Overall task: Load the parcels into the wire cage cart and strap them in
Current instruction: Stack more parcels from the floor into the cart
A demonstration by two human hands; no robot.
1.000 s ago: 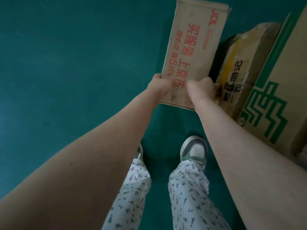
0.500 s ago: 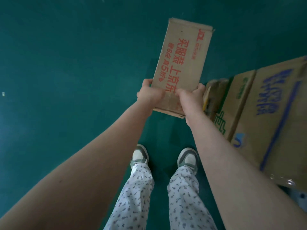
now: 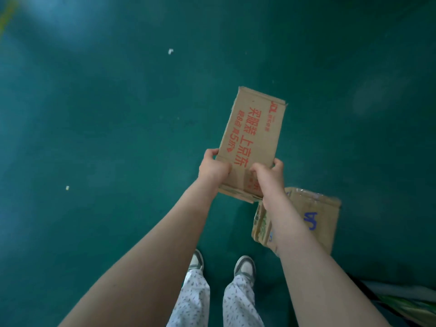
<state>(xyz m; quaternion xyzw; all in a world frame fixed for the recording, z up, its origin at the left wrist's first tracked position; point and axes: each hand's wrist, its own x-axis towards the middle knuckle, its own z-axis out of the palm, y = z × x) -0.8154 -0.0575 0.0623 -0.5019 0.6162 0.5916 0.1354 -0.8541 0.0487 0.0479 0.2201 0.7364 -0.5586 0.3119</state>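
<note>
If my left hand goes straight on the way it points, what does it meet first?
The cardboard parcel, which the left hand grips at its near end. Beyond it only green floor shows, though depth is unclear.

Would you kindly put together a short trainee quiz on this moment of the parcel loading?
1. True or false: the left hand and right hand both grip the red-printed parcel.
2. What colour is the floor? A grey, B teal green, C white.
3. Fill in: the box with blue writing lies on the person's ____ side.
Key: 1 true; 2 B; 3 right.
</note>
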